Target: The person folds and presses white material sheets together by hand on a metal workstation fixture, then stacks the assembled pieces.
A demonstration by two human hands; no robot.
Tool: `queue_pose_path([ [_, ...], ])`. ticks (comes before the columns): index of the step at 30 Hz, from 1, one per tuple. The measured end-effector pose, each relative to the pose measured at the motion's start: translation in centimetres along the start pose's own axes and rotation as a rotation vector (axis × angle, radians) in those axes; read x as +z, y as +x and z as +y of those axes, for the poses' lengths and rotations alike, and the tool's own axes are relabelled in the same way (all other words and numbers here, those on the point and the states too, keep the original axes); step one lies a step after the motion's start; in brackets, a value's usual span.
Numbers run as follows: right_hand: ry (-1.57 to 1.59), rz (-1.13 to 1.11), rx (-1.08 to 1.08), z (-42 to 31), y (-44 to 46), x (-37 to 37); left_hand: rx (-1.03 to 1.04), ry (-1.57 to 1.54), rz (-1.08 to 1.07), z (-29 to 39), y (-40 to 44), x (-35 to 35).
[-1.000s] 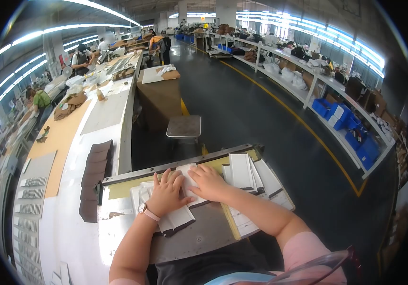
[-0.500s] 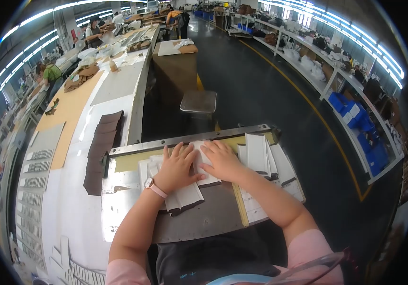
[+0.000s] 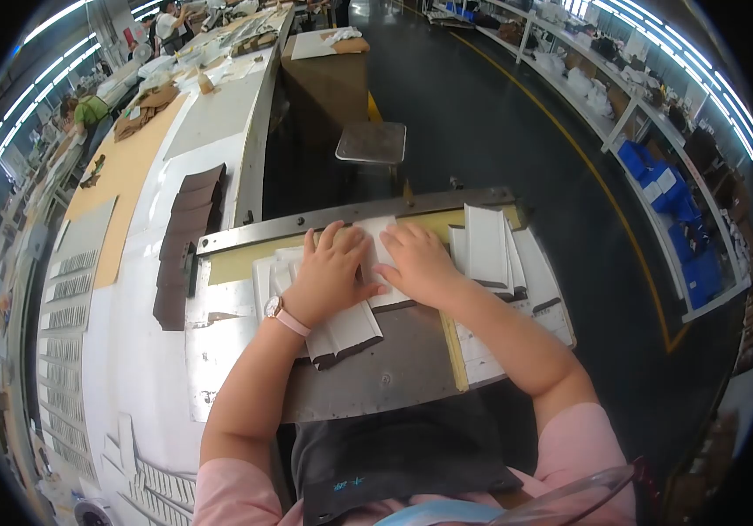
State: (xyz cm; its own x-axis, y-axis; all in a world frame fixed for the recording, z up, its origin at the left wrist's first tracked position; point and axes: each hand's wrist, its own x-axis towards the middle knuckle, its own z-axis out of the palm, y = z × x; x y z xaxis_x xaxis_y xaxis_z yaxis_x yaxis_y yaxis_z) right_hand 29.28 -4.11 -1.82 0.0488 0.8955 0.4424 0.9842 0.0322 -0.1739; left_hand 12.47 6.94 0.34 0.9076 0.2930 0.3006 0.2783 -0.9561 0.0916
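Note:
A white panel with a dark lower edge (image 3: 382, 285) lies on the metal-topped work board (image 3: 367, 386), against its upper strip. My left hand (image 3: 328, 273) rests on the panel's left side, fingers spread, over more white pieces. On the panel's right side lies my right hand (image 3: 418, 263), flat with fingers extended. Below my left hand sticks out a pleated white piece with a dark edge (image 3: 346, 333). To the right of my right hand sits a stack of white pieces (image 3: 486, 250). My palms hide part of the panel.
Overlapping brown pieces (image 3: 189, 237) lie on the long white table (image 3: 131, 351) at left. A stool (image 3: 372, 143) and a brown box (image 3: 328, 88) stand beyond the board. Blue bins (image 3: 661, 188) fill the right shelf. A person in green (image 3: 90, 112) is at far left.
The view has tilted downward, so the board sits higher in it. Both hands remain spread on the white panel, with little visible movement against it.

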Motion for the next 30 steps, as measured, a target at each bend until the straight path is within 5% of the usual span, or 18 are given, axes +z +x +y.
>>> queue_pose_path([
  [8, 0.061, -0.133, 0.115, -0.7, 0.1, -1.3, 0.051, 0.004, 0.08, 0.1, -0.2, 0.3],
  [17, 0.076, -0.081, -0.042, 0.4, 0.3, -1.5, 0.022, -0.102, 0.04, 0.1, 0.2, -0.1],
  [20, 0.081, -0.005, 0.109, 0.0, 0.1, -0.7, 0.038, -0.086, 0.144, 0.9, -0.1, 0.2],
  [23, -0.056, -0.038, 0.119, 0.0, 0.3, -1.2, -0.004, -0.008, 0.032, 1.3, -0.2, -0.4],
  [26, -0.232, -0.133, 0.215, -0.3, 0.3, -1.7, -0.009, -0.04, -0.012, 1.1, -0.2, -0.6],
  [30, -0.097, -0.295, 0.313, -1.5, 0.2, -2.3, -0.03, -0.12, -0.038, 0.2, -0.1, 0.7],
])
